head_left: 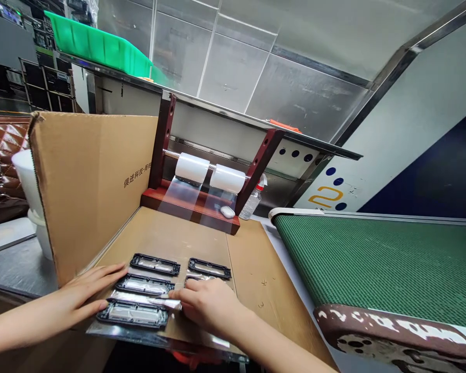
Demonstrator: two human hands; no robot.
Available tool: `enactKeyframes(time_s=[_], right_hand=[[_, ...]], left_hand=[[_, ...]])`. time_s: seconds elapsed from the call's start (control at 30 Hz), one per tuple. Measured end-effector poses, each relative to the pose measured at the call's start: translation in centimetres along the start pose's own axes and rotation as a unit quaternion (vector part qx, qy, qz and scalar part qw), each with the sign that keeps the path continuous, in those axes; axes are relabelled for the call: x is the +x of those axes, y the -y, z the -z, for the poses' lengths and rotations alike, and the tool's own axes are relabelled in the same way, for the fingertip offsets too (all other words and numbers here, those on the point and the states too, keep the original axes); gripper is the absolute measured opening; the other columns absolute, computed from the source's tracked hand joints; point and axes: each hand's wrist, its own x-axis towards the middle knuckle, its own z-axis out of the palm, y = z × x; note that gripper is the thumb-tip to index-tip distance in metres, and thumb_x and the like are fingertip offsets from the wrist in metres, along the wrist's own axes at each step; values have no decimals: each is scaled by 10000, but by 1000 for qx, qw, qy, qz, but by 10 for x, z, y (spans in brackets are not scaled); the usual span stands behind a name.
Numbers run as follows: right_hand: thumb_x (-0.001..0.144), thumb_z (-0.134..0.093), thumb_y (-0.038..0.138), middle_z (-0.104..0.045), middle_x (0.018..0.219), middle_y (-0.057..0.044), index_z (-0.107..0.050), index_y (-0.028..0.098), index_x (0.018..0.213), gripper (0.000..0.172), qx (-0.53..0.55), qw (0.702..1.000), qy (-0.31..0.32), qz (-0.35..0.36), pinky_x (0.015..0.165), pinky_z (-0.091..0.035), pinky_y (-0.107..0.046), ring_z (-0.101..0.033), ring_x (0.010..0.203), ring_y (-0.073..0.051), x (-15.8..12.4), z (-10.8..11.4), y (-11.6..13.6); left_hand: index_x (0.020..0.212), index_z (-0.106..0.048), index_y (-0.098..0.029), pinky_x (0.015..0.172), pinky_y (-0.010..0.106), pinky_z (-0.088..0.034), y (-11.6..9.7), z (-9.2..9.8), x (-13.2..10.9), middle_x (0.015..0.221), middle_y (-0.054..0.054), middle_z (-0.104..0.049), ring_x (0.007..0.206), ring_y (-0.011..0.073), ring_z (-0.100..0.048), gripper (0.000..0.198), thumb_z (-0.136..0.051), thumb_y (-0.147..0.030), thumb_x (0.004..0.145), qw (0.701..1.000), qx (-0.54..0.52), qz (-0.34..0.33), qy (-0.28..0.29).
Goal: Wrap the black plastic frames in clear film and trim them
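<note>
Several long black plastic frames lie on clear film over brown cardboard, in two columns. My left hand [81, 295] is spread with its fingers apart. Its fingertips rest at the left ends of the middle frame [144, 284] and the nearest frame [134, 313] of the left column. My right hand [209, 303] is closed in a pinch on a thin pointed tool [162, 297], whose tip lies over the film between those two frames. The tool's kind cannot be made out. Beyond them lies the farthest left frame [155, 263]. A right-column frame [209, 268] shows above my right hand, which partly covers another.
Two rolls of clear film [193, 167] hang on a dark red stand [190, 212] at the back. A cardboard panel [97, 181] stands upright on the left. A spray bottle [251, 202] is behind the stand. To the right runs a green conveyor belt [380, 259].
</note>
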Motion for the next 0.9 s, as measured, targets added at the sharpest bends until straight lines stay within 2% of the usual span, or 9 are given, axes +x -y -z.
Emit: enactKeyframes(time_s=[0.1,0.2,0.27,0.37,0.47,0.57,0.73,0.9], right_hand=[[886,-561,257,-708,799,33,-637,346,1155,293,-13,1000,18,-7,451,-243,-261,-625,628,-144,-14,5,-6],[874,-584,271,-714,817,27,-647,335,1143,284,-21,999,39,-18,452,-241,-257,-636,643,-145,-25,15,-11],[878,-567,256,-720,841,24,-655,335,1127,275,-24,998,59,-29,446,-212,-266,-644,649,-147,-30,24,-15],[880,-536,223,-715,850,35,-665,356,1092,281,-18,997,61,-38,449,-200,-269,-651,645,-145,-30,32,-21],[907,-504,266,-690,852,47,-615,403,1143,294,0,999,-9,-46,470,-278,-242,-653,656,-141,-14,23,-22],[930,-468,307,-675,899,30,-546,403,1221,316,7,997,-66,-39,499,-373,-239,-665,694,-157,15,3,-14],[932,-443,304,-673,879,22,-553,380,1214,312,15,996,-88,-15,515,-456,-254,-675,671,-171,62,-21,2],[931,-441,297,-684,886,18,-566,365,1225,327,24,997,-79,-11,535,-482,-248,-694,698,-168,83,-21,9]], left_hand=[[1457,-223,-360,1202,402,-120,-2,5,-1,1602,-78,-170,1473,213,-112,620,-303,-572,880,1000,5,-9,-8],[1432,-312,-335,1165,428,-219,-4,10,-1,1567,-42,-273,1441,245,-233,610,-370,-558,867,999,-4,-24,-34],[1407,-377,-302,1119,435,-298,-4,13,2,1521,-5,-368,1387,265,-356,608,-421,-556,857,996,-22,-42,-76],[1368,-454,-267,1075,396,-381,2,9,16,1435,33,-502,1291,256,-499,545,-463,-490,870,980,-15,-85,-181],[1335,-498,-279,1064,372,-427,13,1,36,1395,35,-556,1273,246,-522,469,-466,-404,884,962,15,-104,-251],[1310,-519,-325,1046,378,-463,22,-4,48,1391,20,-566,1274,257,-522,439,-485,-371,874,961,23,-96,-258],[1287,-538,-352,1028,410,-482,27,-9,53,1384,26,-576,1268,282,-530,429,-481,-394,863,963,33,-84,-255],[1301,-522,-357,1039,413,-471,28,-12,53,1405,21,-558,1281,281,-518,435,-474,-392,869,966,34,-81,-245]])
